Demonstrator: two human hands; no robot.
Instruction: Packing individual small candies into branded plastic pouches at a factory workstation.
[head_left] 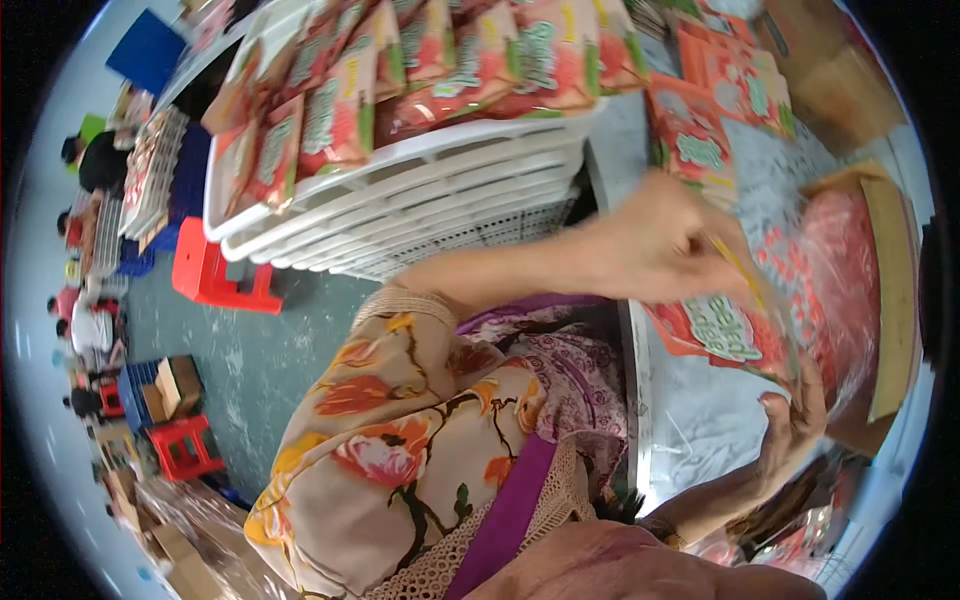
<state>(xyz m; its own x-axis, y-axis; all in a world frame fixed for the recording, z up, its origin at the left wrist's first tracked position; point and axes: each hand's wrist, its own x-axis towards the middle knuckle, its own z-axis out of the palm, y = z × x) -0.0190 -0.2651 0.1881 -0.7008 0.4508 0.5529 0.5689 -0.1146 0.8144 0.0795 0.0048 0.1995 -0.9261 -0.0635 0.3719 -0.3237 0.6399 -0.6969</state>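
Observation:
A red printed pouch (715, 335) with a yellow strip along one edge is held tilted over the worktable. My left hand (675, 245) is closed at its upper side, fingers curled by the yellow strip and somewhat blurred. At the pouch's lower corner, my right hand (795, 410) grips with thumb and fingers. Right beside the pouch, small red pieces (785, 265) lie in a clear plastic bag (840, 290) lining a cardboard box (890, 300). Whether anything is inside the pouch cannot be seen.
A stack of white plastic crates (400, 170) full of similar pouches (340, 115) stands beyond my left arm. More flat pouches (690, 135) lie on the metal table (690, 420). A red stool (215, 265), cartons (175, 385) and several people are at the left.

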